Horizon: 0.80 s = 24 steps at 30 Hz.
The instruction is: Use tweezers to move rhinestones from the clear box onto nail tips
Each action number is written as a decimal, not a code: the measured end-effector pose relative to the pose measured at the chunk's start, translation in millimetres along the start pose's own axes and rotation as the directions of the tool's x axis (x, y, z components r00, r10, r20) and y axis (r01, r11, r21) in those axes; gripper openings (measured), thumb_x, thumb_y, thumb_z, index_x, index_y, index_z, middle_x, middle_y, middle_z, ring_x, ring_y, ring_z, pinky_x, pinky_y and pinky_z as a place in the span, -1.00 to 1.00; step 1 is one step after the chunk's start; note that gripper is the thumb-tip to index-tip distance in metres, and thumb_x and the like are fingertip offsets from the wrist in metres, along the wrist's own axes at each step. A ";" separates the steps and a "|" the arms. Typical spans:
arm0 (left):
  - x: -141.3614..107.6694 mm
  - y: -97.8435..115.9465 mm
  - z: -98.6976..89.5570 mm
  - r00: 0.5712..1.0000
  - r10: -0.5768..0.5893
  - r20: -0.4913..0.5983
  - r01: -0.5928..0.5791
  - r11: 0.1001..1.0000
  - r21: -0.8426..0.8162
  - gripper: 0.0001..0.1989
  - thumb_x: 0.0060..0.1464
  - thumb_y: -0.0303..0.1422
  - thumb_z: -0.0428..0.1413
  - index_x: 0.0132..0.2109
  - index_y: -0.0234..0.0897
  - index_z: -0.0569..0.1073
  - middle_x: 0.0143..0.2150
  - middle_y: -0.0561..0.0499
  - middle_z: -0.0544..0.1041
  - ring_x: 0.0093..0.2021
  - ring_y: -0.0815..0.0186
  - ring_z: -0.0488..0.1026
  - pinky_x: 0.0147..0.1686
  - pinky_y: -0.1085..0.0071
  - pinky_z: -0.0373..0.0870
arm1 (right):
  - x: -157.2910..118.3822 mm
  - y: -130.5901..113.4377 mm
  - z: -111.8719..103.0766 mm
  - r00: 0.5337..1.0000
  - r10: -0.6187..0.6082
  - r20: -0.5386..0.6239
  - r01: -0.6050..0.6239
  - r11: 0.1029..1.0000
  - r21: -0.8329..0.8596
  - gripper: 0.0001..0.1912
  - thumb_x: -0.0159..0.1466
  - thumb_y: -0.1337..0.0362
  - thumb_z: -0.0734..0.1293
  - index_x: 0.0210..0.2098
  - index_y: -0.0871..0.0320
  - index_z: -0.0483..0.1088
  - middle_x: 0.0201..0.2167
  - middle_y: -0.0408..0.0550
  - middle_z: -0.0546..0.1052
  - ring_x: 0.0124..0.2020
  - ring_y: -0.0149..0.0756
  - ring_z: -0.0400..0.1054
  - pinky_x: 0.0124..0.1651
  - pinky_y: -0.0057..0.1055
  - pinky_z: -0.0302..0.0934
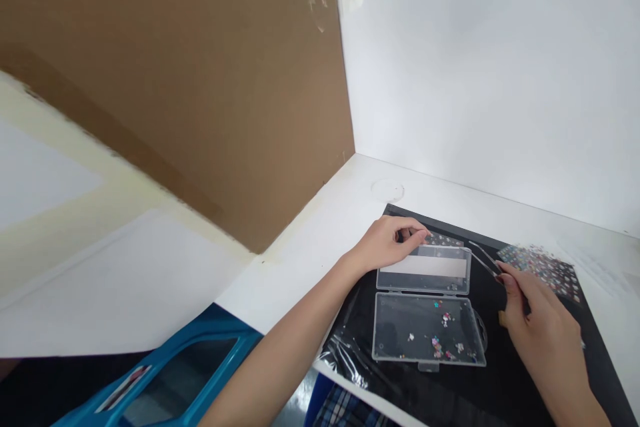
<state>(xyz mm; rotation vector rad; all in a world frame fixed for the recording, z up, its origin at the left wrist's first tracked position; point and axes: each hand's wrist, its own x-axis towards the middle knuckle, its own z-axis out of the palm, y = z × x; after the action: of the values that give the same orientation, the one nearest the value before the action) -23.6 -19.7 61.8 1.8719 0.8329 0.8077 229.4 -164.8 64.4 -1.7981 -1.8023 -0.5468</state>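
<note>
My right hand (543,320) grips a pair of metal tweezers (484,260), whose tips point up and left near the lid of a clear plastic box (400,327). The box lies open on a black mat, its lid (390,280) folded back and carrying a white label strip (425,265). Small colourful gem-like pieces (437,347) are scattered in the box's base. With thumb and forefinger closed, my left hand (387,240) pinches the left end of a small dotted sheet (447,240) just behind the lid.
A larger sheet (547,270) of colourful dots lies on the black mat's (505,360) right side. The mat rests on a white table (295,250). A brown panel (240,80) rises at left, a white wall (490,67) behind. Below is a blue chair-like object (200,340).
</note>
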 end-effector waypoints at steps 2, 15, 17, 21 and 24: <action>1.2 -2.4 0.0 1.000 -0.026 -0.009 0.026 1.000 -0.001 -0.78 0.31 -0.22 0.12 -0.18 -0.16 0.63 -0.30 0.05 0.71 -0.37 0.34 0.51 -0.33 0.37 0.34 | 0.1 0.7 -0.5 1.000 0.003 0.006 -0.003 1.000 -0.016 -0.61 0.55 0.10 0.11 0.00 0.07 0.54 -0.14 0.01 0.69 -0.24 -0.17 0.62 -0.31 -0.32 0.37; 6.0 -15.1 -2.3 0.976 -0.209 0.062 0.200 0.971 0.128 -0.76 0.28 -0.11 0.17 -0.13 -0.13 0.63 -0.35 0.07 0.69 -0.30 0.25 0.56 -0.26 0.31 0.34 | 1.8 21.5 5.4 0.974 -0.223 0.046 0.223 0.975 0.008 -0.73 0.54 0.21 0.18 0.02 0.11 0.49 -0.14 -0.01 0.68 -0.24 -0.18 0.56 -0.14 -0.27 0.29; 6.4 -15.3 -2.7 0.976 -0.200 0.083 0.194 0.978 0.081 -0.75 0.27 -0.10 0.18 -0.12 -0.14 0.63 -0.35 0.06 0.70 -0.30 0.26 0.55 -0.28 0.32 0.32 | 2.4 24.2 7.4 0.968 -0.246 0.057 0.246 0.969 0.005 -0.73 0.54 0.20 0.18 0.00 0.12 0.48 -0.17 -0.02 0.68 -0.25 -0.18 0.55 -0.17 -0.27 0.26; 7.1 -14.6 -3.2 0.977 -0.190 0.095 0.187 0.982 0.033 -0.72 0.28 -0.09 0.17 -0.12 -0.17 0.64 -0.35 0.04 0.70 -0.32 0.28 0.52 -0.31 0.34 0.29 | 2.9 26.5 10.4 0.957 -0.283 0.064 0.284 0.959 -0.015 -0.70 0.55 0.19 0.16 -0.01 0.12 0.50 -0.22 -0.02 0.67 -0.28 -0.19 0.53 -0.21 -0.28 0.22; 7.2 -14.1 -3.4 0.975 -0.199 0.097 0.196 0.980 0.046 -0.70 0.28 -0.07 0.17 -0.12 -0.17 0.64 -0.34 0.04 0.70 -0.32 0.29 0.52 -0.31 0.34 0.29 | 2.3 29.7 9.9 0.956 -0.281 0.084 0.286 0.957 -0.050 -0.67 0.55 0.17 0.14 -0.01 0.12 0.50 -0.22 -0.01 0.67 -0.27 -0.16 0.54 -0.21 -0.25 0.23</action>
<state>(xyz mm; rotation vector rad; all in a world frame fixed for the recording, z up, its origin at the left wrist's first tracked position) -25.3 -7.2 51.6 1.8113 0.9574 0.5732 258.2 -155.9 55.6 -1.6273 -2.1356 -0.6573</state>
